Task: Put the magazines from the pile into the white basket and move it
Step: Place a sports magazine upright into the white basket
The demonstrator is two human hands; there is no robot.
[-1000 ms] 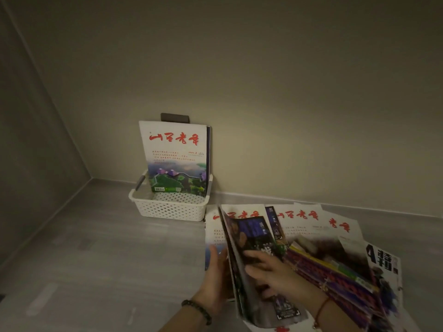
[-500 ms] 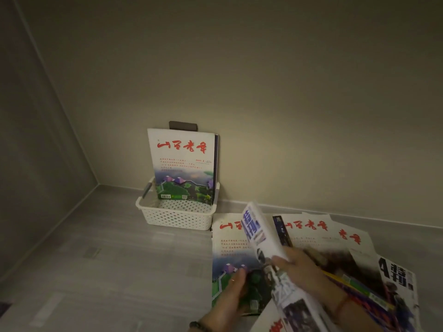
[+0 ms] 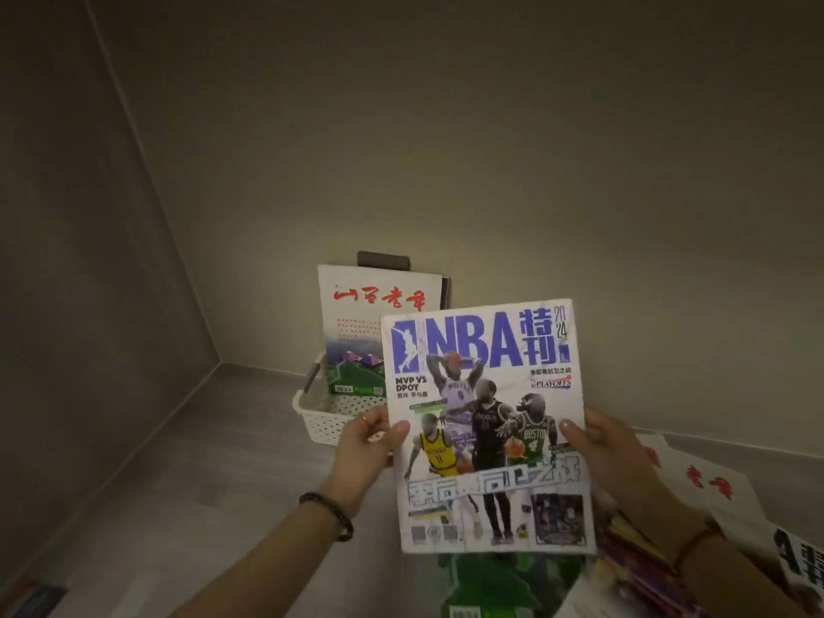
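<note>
My left hand (image 3: 363,443) and right hand (image 3: 606,452) grip one NBA magazine (image 3: 488,428) by its side edges, thumbs lying on the front cover and the other fingers hidden behind it. I hold it upright in the air, cover facing me, above the floor (image 3: 187,475) and in front of the white basket (image 3: 319,419). A dark beaded bracelet (image 3: 327,515) circles my left wrist and a thin red cord (image 3: 693,541) circles my right wrist.

The white basket sits on the floor against the far wall (image 3: 490,149), near the corner where the left wall meets it. Its right part is covered by the magazine I hold. Inside it a white magazine with red characters (image 3: 370,323) stands upright, leaning back on the wall, with another dark-edged one just behind it.

The pile of magazines (image 3: 695,483) lies spread on the floor at my right, under and beyond my right forearm; white covers with red characters lie toward the wall. A green-covered one (image 3: 490,586) lies directly below the held magazine.
</note>
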